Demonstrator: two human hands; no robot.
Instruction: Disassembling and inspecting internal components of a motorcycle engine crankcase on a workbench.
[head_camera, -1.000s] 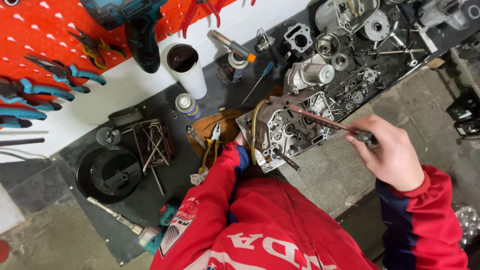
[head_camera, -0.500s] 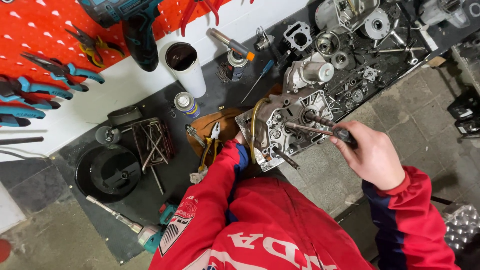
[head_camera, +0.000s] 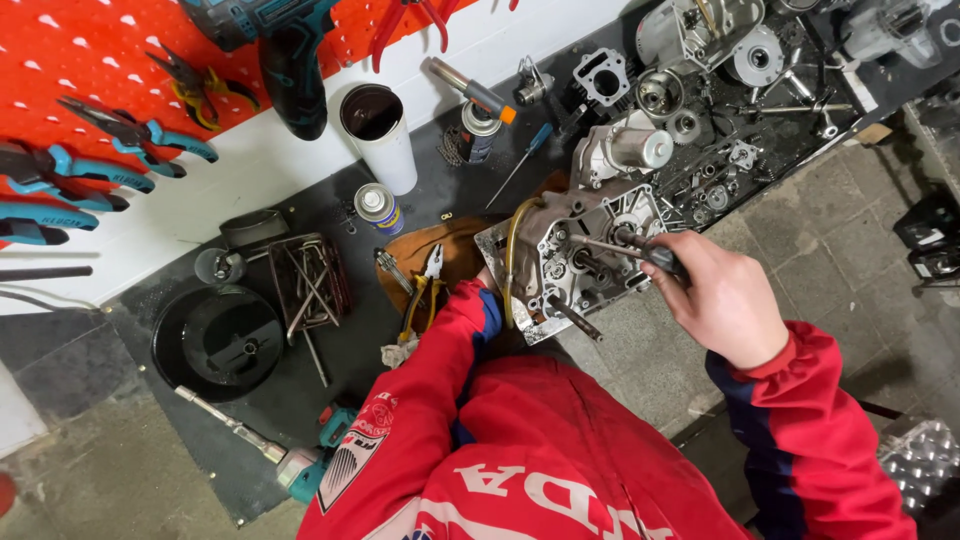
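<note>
An engine crankcase (head_camera: 580, 255), grey and grimy, lies on the dark mat (head_camera: 400, 330) at the foot of the white wall, its open face up, with a yellowish hose curving along its left edge. My right hand (head_camera: 715, 300) is closed around the dark handle of a long-shafted tool (head_camera: 625, 248), whose tip rests inside the case near its centre. My left hand (head_camera: 487, 280) is almost wholly hidden behind the red sleeve at the crankcase's left edge; I think it is steadying the case, but I cannot tell how its fingers are set.

Just left of the case, pliers with yellow handles (head_camera: 425, 285) lie on a round brown board. Beyond that sit a small spray can (head_camera: 378, 207) and a white cup (head_camera: 380, 135) against the wall, and a blowtorch canister (head_camera: 478, 125) stands nearby. A wire basket of metal rods (head_camera: 310, 280) and a black round pan (head_camera: 220, 340) lie farther left. Loose engine parts (head_camera: 690, 110) crowd the mat behind the crankcase. On the red pegboard (head_camera: 90, 60) hang blue-handled pliers and a teal cordless drill (head_camera: 280, 40).
</note>
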